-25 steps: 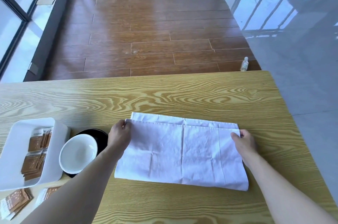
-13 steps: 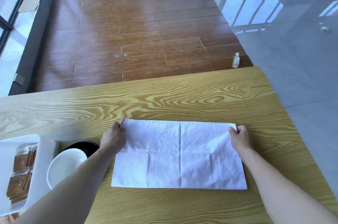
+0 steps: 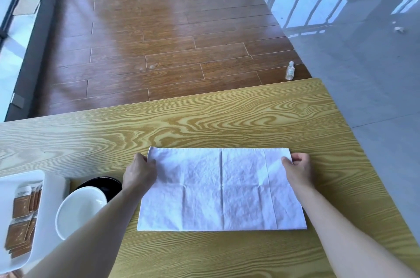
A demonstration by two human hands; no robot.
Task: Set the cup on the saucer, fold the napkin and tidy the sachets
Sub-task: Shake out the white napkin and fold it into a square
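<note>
Right now the white napkin (image 3: 221, 189) is lying folded into a flat rectangle on the wooden table (image 3: 227, 118), and the person is holding its far corners: the left hand (image 3: 139, 169) is pinching the far left corner, the right hand (image 3: 296, 167) the far right one. Just left of the napkin, a white cup (image 3: 78, 210) is sitting on a black saucer (image 3: 109, 184). Beside those, brown sachets (image 3: 21, 205) are standing in a white tray (image 3: 48, 187).

White napkin (image 3: 221, 189) folded flat; white cup (image 3: 79, 209) on black saucer (image 3: 106, 183)
</note>
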